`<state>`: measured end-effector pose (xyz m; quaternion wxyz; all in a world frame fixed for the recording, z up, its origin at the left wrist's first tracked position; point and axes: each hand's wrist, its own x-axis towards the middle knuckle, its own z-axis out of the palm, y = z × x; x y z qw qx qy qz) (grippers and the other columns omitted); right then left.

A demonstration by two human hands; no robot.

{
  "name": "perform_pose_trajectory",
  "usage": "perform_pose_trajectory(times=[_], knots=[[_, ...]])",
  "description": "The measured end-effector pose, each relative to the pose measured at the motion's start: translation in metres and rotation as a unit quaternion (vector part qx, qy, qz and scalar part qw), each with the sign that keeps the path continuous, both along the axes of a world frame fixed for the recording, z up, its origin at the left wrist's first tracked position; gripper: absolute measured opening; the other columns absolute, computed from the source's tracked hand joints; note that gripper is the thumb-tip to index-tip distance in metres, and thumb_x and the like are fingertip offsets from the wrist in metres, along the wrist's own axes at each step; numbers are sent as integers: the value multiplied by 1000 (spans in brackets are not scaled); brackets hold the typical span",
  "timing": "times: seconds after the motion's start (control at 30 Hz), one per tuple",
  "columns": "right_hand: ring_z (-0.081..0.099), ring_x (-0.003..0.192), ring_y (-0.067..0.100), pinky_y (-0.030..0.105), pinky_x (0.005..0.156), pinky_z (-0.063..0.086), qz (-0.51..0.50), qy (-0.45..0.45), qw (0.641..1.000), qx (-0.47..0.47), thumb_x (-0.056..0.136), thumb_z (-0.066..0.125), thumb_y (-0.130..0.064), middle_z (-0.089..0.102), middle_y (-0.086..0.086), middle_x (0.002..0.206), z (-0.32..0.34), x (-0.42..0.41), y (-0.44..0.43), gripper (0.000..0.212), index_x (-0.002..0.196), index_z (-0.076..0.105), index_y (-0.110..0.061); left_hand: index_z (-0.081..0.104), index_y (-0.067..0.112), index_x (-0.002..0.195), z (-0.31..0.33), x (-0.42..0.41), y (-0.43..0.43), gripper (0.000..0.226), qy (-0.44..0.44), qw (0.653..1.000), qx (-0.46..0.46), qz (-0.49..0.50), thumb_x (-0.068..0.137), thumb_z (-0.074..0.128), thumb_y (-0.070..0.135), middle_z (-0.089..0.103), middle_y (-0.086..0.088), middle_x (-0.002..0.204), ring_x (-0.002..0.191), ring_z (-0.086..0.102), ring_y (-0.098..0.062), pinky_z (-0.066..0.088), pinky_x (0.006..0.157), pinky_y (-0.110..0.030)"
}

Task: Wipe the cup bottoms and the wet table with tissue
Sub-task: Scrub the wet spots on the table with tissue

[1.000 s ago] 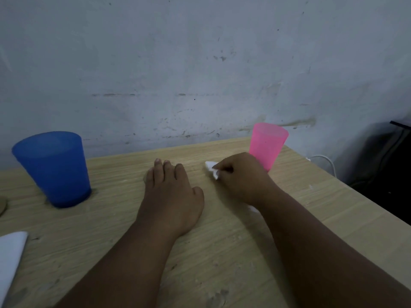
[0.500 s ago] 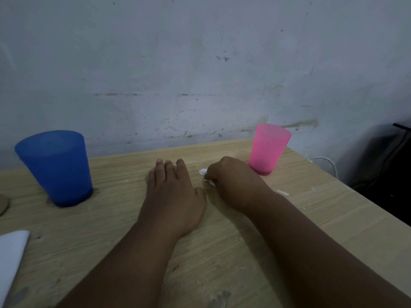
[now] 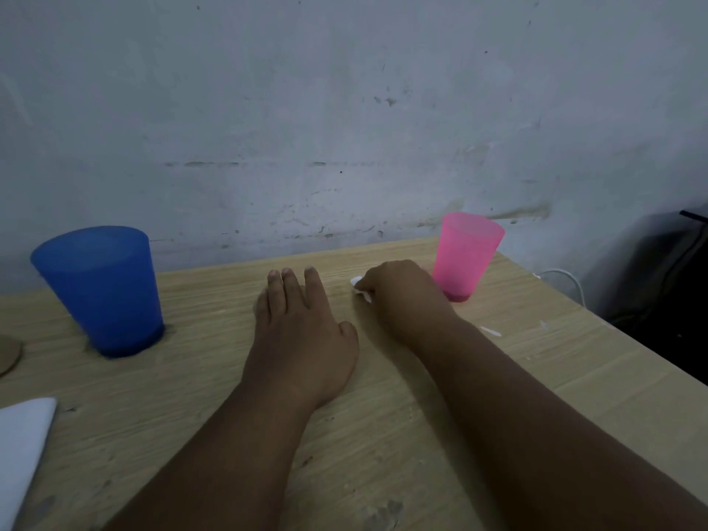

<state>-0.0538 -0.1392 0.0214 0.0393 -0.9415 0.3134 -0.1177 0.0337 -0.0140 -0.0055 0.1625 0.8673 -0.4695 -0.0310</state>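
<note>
Our left hand [image 3: 302, 331] lies palm down on the table [image 3: 184, 392], fingers straight and close together, probably to steady us while the other hand works. Our right hand [image 3: 402, 300] is curled over a small wad of white tissue [image 3: 359, 290] and pinches it down against the wood, so that only a scrap pokes out toward the left hand. Held that low and tight, it looks to us like a grip for wiping the tabletop, not a cup. The pink cup [image 3: 467, 254] stands upright just beside the right hand. The blue cup [image 3: 103, 289] stands upright well off to the left. We judge they are set apart to leave the middle free for wiping. Whether the wood here is wet we cannot tell. A thin white shred [image 3: 491, 331] lies near the right forearm, likely torn from the tissue. A white folded sheet [image 3: 23, 446] sits at the near left edge, perhaps a spare.
</note>
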Motion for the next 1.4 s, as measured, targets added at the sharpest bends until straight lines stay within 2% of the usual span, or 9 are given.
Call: perform_pose_trajectory(times=[0.17, 0.27, 0.33, 0.5, 0.67, 0.87, 1.0, 1.17, 1.4], knots=[[60, 99, 26, 29, 76, 46, 107, 38, 988, -103, 86, 49, -4, 69, 5, 109, -11, 9, 12, 35, 114, 69, -16, -13, 12, 160, -2, 2, -1, 75, -3, 1000, 3, 1, 104, 19, 48, -12, -17, 169, 155, -19, -31, -6, 126, -45], [62, 88, 28, 26, 68, 33, 152, 47, 983, -93, 89, 45, -16, 69, 7, 97, -11, -1, 7, 31, 104, 72, -18, -14, 12, 160, -2, 3, 0, 75, 0, 1000, -2, 1, 103, 22, 47, -11, -17, 169, 155, -18, -30, -5, 126, -45], [64, 89, 24, 26, 71, 41, 171, 53, 982, -67, 88, 31, -27, 72, 4, 102, -10, -13, 4, 47, 107, 74, -22, -16, 12, 159, -1, 2, 0, 77, 7, 1000, -3, 0, 103, 25, 46, -12, -17, 169, 155, -18, -30, -5, 126, -45], [66, 113, 18, 21, 100, 44, 114, 47, 992, -17, 89, 57, -9, 69, 1, 123, 5, -47, -4, 31, 110, 76, -22, -16, 11, 159, 1, 0, 0, 80, 9, 1000, 3, 1, 101, 29, 42, -12, -18, 168, 155, -19, -30, -7, 126, -44], [67, 109, 17, 19, 92, 48, -37, -102, 994, -32, 93, 54, -7, 71, -1, 119, 11, -50, -2, 31, 112, 75, -19, -14, 10, 160, 1, -1, -1, 78, 8, 1000, 4, 1, 101, 27, 40, -11, -18, 169, 155, -19, -31, -8, 126, -45], [63, 110, 14, 19, 92, 44, -80, 42, 996, -5, 94, 49, -8, 65, -2, 126, -4, -30, -12, 36, 125, 64, -20, -11, 10, 160, 1, -1, 0, 76, 1, 1000, 5, 3, 101, 26, 40, -10, -18, 169, 155, -18, -31, -7, 126, -44], [60, 119, 20, 38, 101, 48, -84, 39, 995, -32, 98, 42, -13, 63, 5, 130, -5, -29, 3, 40, 133, 59, -21, -8, 9, 160, 0, -1, -1, 75, -11, 1000, 8, 3, 101, 25, 41, -7, -18, 169, 155, -17, -32, -6, 126, -45], [56, 123, 18, 36, 106, 45, -7, 61, 998, -24, 85, 53, -7, 55, 3, 139, -11, -31, 27, 59, 140, 51, -28, -8, 11, 160, 1, 0, 0, 74, -10, 1000, 16, -4, 102, 24, 43, -10, -17, 169, 154, -19, -31, -7, 126, -45], [69, 98, 18, 27, 91, 48, -100, -102, 989, 29, 100, 51, -30, 73, 9, 110, 4, -55, 5, 30, 111, 75, -16, -4, 11, 161, 0, 0, -3, 73, -11, 1000, 13, 0, 101, 25, 41, -7, -18, 169, 155, -17, -32, -6, 126, -46]])
